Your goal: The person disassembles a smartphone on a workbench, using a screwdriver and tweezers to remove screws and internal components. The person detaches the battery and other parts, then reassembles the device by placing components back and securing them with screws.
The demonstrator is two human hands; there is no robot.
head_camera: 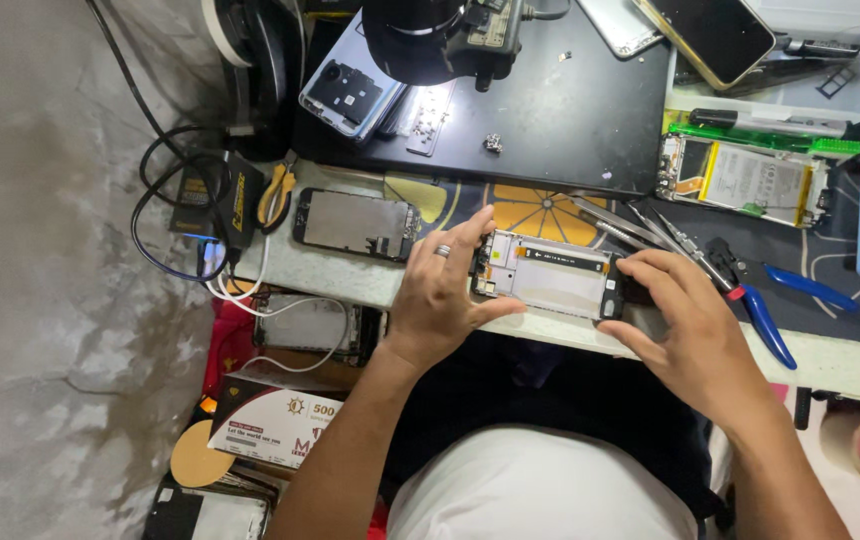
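The left hand [442, 295] and right hand [685, 325] hold an opened phone frame [548, 276] by its two ends, fingers curled around the edges, at the near edge of the bench [850, 365]. Blue-handled pliers [765, 305] lie just right (tweezers beside them), another phone screen [355, 223] to the left.
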